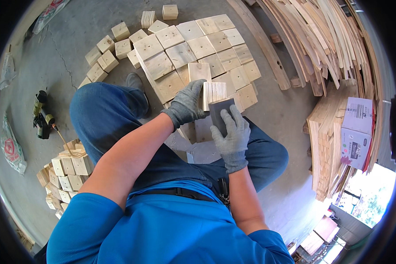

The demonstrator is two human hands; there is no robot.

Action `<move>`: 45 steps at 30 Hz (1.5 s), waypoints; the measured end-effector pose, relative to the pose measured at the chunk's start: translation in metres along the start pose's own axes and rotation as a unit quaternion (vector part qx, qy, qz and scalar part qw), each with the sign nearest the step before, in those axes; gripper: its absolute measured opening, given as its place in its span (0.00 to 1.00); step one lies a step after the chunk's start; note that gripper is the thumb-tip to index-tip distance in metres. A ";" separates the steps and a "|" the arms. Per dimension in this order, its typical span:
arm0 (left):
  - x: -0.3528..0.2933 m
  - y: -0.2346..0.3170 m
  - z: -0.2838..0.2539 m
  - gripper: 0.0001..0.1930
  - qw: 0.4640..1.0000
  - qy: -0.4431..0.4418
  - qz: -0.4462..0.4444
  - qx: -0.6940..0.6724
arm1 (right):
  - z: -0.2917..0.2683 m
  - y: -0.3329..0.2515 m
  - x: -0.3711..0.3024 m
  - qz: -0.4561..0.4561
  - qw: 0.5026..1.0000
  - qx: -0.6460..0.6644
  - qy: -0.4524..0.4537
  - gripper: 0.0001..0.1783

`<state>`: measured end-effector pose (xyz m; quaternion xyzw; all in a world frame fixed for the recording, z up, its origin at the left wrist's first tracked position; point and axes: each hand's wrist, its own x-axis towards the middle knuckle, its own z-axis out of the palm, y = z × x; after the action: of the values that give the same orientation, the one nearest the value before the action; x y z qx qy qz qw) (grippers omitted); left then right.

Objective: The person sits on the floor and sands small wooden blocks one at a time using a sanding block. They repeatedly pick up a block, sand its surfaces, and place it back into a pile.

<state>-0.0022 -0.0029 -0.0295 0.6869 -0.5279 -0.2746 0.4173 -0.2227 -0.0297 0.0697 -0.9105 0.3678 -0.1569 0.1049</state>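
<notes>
My left hand point(187, 104), in a grey knit glove, is closed around the left side of a pale wooden block point(214, 91) with lined grain on its visible face. In my gloved right hand point(234, 137) is a dark grey sanding block point(218, 115), its upper edge against the lower right of the wooden block. Both hands are between my knees, over the near edge of a large stack of wooden blocks point(180, 55). Many of the stacked blocks have a small hole in the top. Another block point(199, 71) lies on the stack, just beyond my left hand.
Loose wooden blocks point(108, 60) lie on the concrete floor left of the stack. A smaller block pile point(70, 169) stands beside my left leg, with a black power tool point(42, 115) beyond it. Long planks point(308, 35) and a cardboard box point(356, 127) are on the right.
</notes>
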 end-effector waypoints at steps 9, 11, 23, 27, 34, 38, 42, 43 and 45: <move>0.004 -0.001 -0.001 0.55 0.999 -0.031 -0.026 -0.001 | 0.026 0.028 0.125 0.059 0.998 0.027 0.000 0.33; 0.005 -0.002 0.000 0.55 0.999 -0.032 -0.012 -0.007 | 0.027 0.035 0.132 0.082 0.995 0.055 -0.011 0.34; 0.002 0.002 -0.004 0.54 0.999 -0.034 -0.015 -0.008 | -0.009 0.007 -0.017 0.023 1.000 0.009 0.006 0.37; 0.002 0.000 -0.003 0.54 0.999 -0.033 -0.017 -0.002 | -0.006 0.008 -0.007 0.011 1.000 0.005 0.017 0.36; 0.004 0.005 -0.005 0.54 0.999 -0.039 -0.031 -0.010 | 0.024 0.031 0.100 0.037 0.999 -0.005 0.022 0.33; 0.005 0.002 -0.002 0.54 0.999 -0.030 -0.025 -0.019 | 0.028 0.041 0.145 0.075 0.996 0.034 -0.016 0.36; 0.004 0.009 -0.010 0.54 0.998 -0.041 -0.032 -0.018 | 0.031 0.043 0.122 0.067 0.994 0.082 0.015 0.37; 0.003 0.011 -0.011 0.54 0.998 -0.041 -0.037 -0.006 | 0.029 0.041 0.108 0.071 0.994 0.079 0.012 0.37; 0.002 0.013 -0.011 0.53 0.998 -0.044 -0.043 0.016 | 0.021 0.037 0.073 0.082 0.994 0.073 0.008 0.37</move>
<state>0.0011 -0.0030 -0.0123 0.7029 -0.5202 -0.3139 0.3699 -0.1884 -0.1056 0.0541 -0.8660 0.4294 -0.1812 0.1810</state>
